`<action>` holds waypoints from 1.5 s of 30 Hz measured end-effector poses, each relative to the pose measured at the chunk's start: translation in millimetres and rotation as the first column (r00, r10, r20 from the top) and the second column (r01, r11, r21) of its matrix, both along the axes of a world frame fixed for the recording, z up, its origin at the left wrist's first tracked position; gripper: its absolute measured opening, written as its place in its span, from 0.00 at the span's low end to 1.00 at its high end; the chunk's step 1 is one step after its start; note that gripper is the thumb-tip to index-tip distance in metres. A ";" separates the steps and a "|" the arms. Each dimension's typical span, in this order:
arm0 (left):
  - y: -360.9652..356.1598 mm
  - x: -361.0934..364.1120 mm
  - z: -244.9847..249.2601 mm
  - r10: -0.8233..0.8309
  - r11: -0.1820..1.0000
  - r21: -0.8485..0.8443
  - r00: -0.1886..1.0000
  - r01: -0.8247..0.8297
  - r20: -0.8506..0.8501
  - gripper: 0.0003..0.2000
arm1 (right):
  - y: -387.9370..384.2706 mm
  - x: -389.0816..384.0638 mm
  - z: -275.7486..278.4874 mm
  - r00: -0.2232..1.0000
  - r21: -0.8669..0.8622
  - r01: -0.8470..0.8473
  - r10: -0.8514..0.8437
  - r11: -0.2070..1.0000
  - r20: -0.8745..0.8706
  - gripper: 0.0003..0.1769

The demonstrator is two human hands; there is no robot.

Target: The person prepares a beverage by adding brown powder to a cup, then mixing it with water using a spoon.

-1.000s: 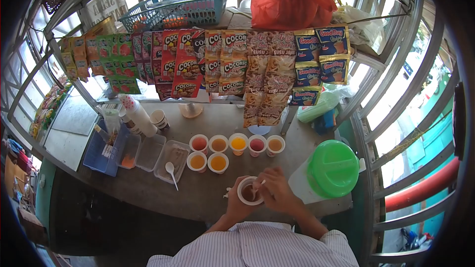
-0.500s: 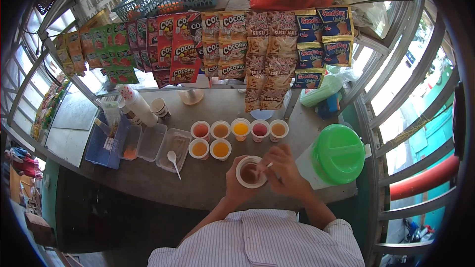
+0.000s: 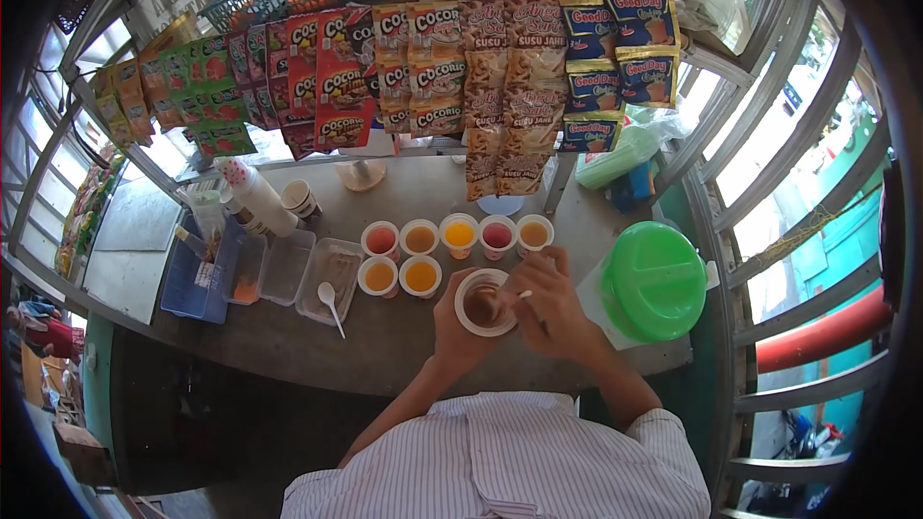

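Observation:
My left hand (image 3: 456, 334) is wrapped round a paper cup (image 3: 486, 332) of brown drink near the counter's front edge. My right hand (image 3: 550, 306) is closed at the cup's right side on a white spoon (image 3: 525, 294). Only the tip of its handle shows clearly above the fingers; its lower part, inside the cup, is blurred. Just beyond my hands stand several filled cups in two rows, among them a yellow one (image 3: 459, 234), a dark red one (image 3: 496, 237) and an orange one (image 3: 420, 276).
To the right stands a large jug with a green lid (image 3: 656, 281). At left are a blue basket (image 3: 183, 293), clear containers (image 3: 286, 274), a tray with a white spoon (image 3: 328, 296) and stacked paper cups (image 3: 264, 207). Drink sachets (image 3: 529, 86) hang over the counter's back.
The whole view has shifted, so the counter things sit slightly higher and farther left. My right hand has moved slightly at the cup; both hands keep their hold.

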State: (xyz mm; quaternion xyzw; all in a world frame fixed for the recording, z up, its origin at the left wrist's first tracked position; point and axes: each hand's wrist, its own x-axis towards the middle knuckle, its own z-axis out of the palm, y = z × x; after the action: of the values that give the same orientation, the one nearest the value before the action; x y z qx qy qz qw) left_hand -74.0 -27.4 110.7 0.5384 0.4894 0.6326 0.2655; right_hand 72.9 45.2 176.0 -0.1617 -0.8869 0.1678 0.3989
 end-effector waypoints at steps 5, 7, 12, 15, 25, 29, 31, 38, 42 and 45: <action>0.5 4.2 1.3 0.010 1.000 -0.022 1.000 -0.009 0.014 0.33 | 6.1 4.5 -0.7 0.997 -0.034 0.051 -0.053 0.998 -0.051 0.04; 1.1 6.4 -3.9 -0.013 0.998 -0.064 0.997 0.018 0.081 0.33 | 0.9 0.7 -7.4 0.999 -0.041 0.025 -0.027 0.999 -0.035 0.04; 2.5 8.0 -1.8 0.016 0.999 -0.051 0.999 -0.018 -0.044 0.33 | 4.9 8.2 -3.9 0.995 -0.080 0.030 -0.037 0.996 -0.088 0.04; 0.9 9.8 -0.4 0.010 0.998 -0.065 0.999 -0.013 -0.044 0.32 | -1.2 11.3 0.4 0.995 -0.116 0.093 -0.096 0.989 -0.025 0.04; -3.0 9.1 -7.4 -0.091 0.988 -0.124 0.996 0.091 0.009 0.34 | -6.7 11.1 -13.8 0.997 -0.226 0.046 -0.059 0.973 -0.051 0.04; -2.7 7.0 -0.9 -0.038 0.995 -0.089 0.999 0.037 -0.017 0.33 | -9.1 9.7 -7.1 0.987 -0.185 0.151 -0.157 0.971 -0.018 0.05; -3.7 6.9 -3.2 -0.073 0.992 -0.096 0.996 0.078 0.052 0.33 | -10.2 8.9 -8.2 0.994 -0.225 0.102 -0.107 0.969 -0.011 0.05; -2.9 0.0 -1.6 -0.060 0.993 -0.098 0.997 0.065 0.052 0.32 | -8.0 1.6 -8.0 0.994 -0.233 0.095 -0.103 0.968 -0.021 0.05; -4.6 -1.2 -0.7 -0.052 0.993 -0.108 0.999 0.053 0.017 0.33 | -6.5 -1.7 -10.9 0.997 -0.302 0.011 -0.034 0.953 -0.073 0.05; -5.1 0.0 -1.1 -0.022 0.995 -0.098 1.000 0.021 -0.012 0.33 | -8.6 -0.6 -4.9 0.992 -0.216 0.112 -0.124 0.970 -0.039 0.04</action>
State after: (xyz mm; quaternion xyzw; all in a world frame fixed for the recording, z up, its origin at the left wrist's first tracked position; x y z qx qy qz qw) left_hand -74.0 -32.5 109.6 0.5342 0.5156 0.6015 0.2949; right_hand 72.4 36.6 171.1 -0.2517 -0.8418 0.2423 0.4115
